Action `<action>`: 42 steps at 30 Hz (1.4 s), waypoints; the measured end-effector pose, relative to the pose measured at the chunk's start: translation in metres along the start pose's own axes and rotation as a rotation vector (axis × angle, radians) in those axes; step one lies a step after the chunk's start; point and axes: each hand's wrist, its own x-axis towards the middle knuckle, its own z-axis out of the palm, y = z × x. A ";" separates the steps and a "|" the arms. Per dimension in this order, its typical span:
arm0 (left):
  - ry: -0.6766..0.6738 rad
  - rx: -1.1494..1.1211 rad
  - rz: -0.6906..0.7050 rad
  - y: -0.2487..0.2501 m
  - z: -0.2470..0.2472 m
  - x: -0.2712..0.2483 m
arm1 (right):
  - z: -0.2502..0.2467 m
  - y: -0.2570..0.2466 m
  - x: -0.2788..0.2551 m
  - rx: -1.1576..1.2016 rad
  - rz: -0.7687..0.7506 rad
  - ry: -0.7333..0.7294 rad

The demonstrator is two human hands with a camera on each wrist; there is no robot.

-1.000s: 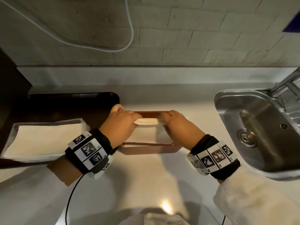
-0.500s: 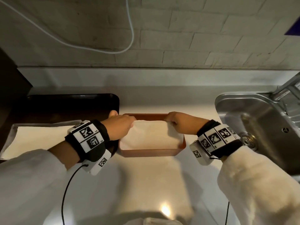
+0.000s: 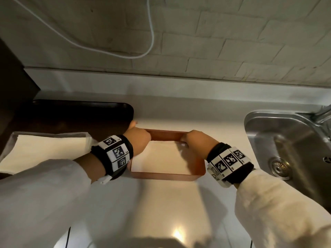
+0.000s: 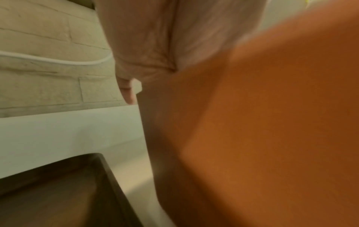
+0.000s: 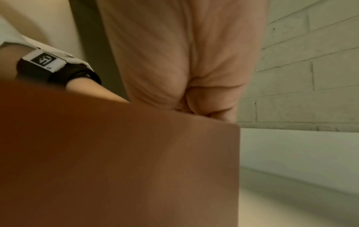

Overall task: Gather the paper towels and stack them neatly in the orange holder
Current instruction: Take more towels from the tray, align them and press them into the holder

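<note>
Since a second ago the folded towel once pinched above the holder has been laid flat inside it, and both hands have been drawn outward to the far corners of the holder.

The pale counter [image 3: 107,203] is seen to carry everything, with the steel sink [image 3: 290,144] set into it at the right and a dark tray [image 3: 80,113] lying at the left. On that tray a further stack of paper towels in a clear wrapper [image 3: 44,151] is found, well apart from the holder.

The orange holder [image 3: 161,176] stands on the counter between tray and sink, and the paper towels [image 3: 161,158] are laid flat within its walls.

The left hand [image 3: 138,140] is placed at the far left corner of the holder, its fingers curled down over the rim. The right hand [image 3: 197,140] is placed at the far right corner, fingers likewise bent over the rim, as is confirmed in the right wrist view. Whether the rim is truly clasped, or the towels merely pressed at the edge, cannot be told for either hand.
</note>
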 end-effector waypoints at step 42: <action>0.480 -1.321 -0.279 -0.252 0.192 -0.177 | -0.003 -0.374 0.194 0.399 -0.041 -0.103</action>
